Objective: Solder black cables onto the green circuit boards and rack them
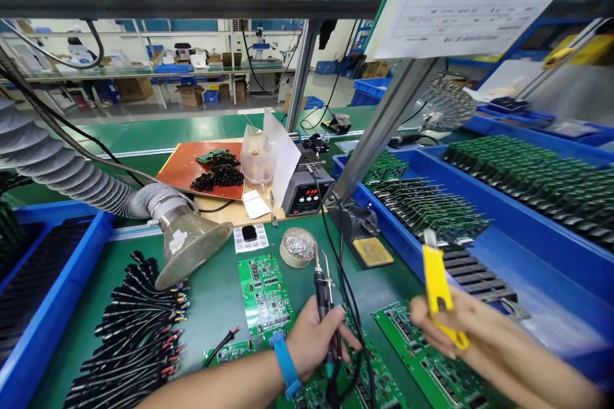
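My left hand point(309, 342), with a blue wristband point(286, 364), is wrapped round a soldering iron point(322, 294) that has a thin metal guide tube beside its tip. The tip points up next to a round tin of metal shavings point(297, 248). In my right hand point(444, 319) is a yellow utility knife point(437, 291), held upright and slightly blurred. Beneath that hand lies a green circuit board point(400, 326); another circuit board point(265, 294) lies left of the iron. A short black cable point(221, 346) rests over a partly hidden board.
Black cables point(129, 326) lie in rows at left, under a fume hood point(189, 243). A soldering station point(307, 192) and iron stand point(367, 239) stand behind my hands. Blue bins point(542, 268) of boards line the right. A metal post point(384, 121) rises beside them.
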The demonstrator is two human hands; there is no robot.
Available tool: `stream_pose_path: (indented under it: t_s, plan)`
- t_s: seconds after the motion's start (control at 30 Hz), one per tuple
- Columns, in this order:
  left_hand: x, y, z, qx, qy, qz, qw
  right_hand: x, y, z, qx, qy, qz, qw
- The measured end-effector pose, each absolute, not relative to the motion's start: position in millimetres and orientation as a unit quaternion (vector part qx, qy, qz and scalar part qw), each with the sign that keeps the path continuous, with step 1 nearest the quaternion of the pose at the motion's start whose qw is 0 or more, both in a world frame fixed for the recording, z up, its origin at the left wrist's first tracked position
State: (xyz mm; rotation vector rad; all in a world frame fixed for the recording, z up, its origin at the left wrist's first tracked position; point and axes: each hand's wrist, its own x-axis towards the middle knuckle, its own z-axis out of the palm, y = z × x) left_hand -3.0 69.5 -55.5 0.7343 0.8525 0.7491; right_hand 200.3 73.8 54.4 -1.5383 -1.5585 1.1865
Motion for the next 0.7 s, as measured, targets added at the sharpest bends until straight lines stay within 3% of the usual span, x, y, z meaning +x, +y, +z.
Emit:
stream_pose_path:
  t_s: [0.1, 0.23, 0.4, 0.7]
  plan:
    - [-2, 72, -57, 0.334, 0.437, 0.354, 0.756, 194, 64, 15, -0.595, -0.439, 0.590, 0.325]
    - [-4, 71, -54, 0.305, 0.465, 0.357, 0.750, 196, 80, 4, -0.652, -0.467, 0.538, 0.260]
    - [-1, 70, -54, 0.195, 0.465, 0.352, 0.789, 192, 115, 5, -0.613, -0.585, 0.498, 0.185]
    - [-5, 75, -51, 0.217, 0.491, 0.300, 0.789, 190, 147, -13, -0.619, -0.772, 0.088, 0.112]
